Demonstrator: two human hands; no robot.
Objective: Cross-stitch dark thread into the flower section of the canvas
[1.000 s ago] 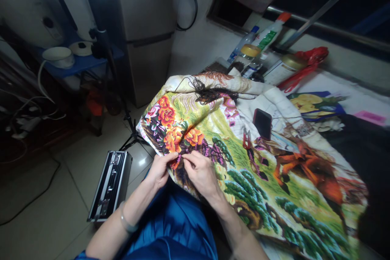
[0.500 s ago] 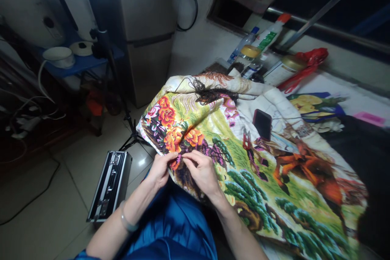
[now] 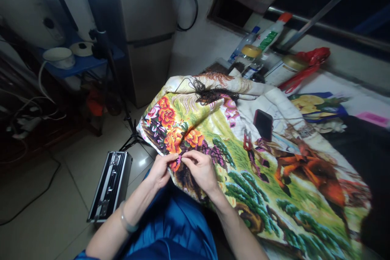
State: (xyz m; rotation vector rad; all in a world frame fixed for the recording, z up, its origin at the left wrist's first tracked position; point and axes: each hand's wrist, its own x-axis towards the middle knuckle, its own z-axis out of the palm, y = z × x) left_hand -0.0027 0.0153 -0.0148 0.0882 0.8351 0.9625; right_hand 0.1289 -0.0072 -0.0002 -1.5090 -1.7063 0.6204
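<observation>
A large cross-stitch cloth [image 3: 201, 126] with orange flowers, green pines and a brown horse lies draped over the table toward my lap. My left hand [image 3: 162, 168] pinches the cloth's near-left edge beside the orange flowers, thumb on top. Close to its right, my right hand [image 3: 199, 167] has thumb and forefinger pressed together at the stitched surface; whatever lies between the fingertips is too small to make out. Farther up the cloth sits a tangle of dark thread [image 3: 210, 92]. Red thread snips [image 3: 247, 141] and a black phone [image 3: 263, 124] rest on it to the right.
Bottles and jars [image 3: 250, 53] and a red plastic bag [image 3: 313, 61] stand by the window. A black-and-silver case [image 3: 112, 185] is on the floor at left, near a tripod [image 3: 131, 132]. Behind are a fridge [image 3: 149, 65] and a blue stool with a pot [image 3: 59, 57].
My right hand's fingertips have shifted very slightly while staying by the cloth. My left hand keeps its grip, and the cloth's right part has moved a little to the right.
</observation>
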